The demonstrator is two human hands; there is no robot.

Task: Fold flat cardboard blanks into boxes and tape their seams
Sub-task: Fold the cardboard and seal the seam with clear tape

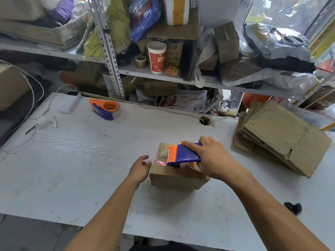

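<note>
A small folded cardboard box [174, 177] stands on the white table [81, 160] in the middle. My right hand [213, 158] grips a blue and orange tape dispenser [183, 154] that lies on the box's top, its orange blade pointing left. Clear tape shines across the top near the blade. My left hand [140, 168] rests against the box's left side with fingers loosely curved. A stack of flat cardboard blanks [282, 138] lies at the right of the table.
A second tape dispenser [106, 108] sits at the table's back left, near a white power bank [70, 102] and cables. A cable hole [205, 121] is at the back. Cluttered shelves [163, 73] rise behind. A black object [293, 207] lies front right.
</note>
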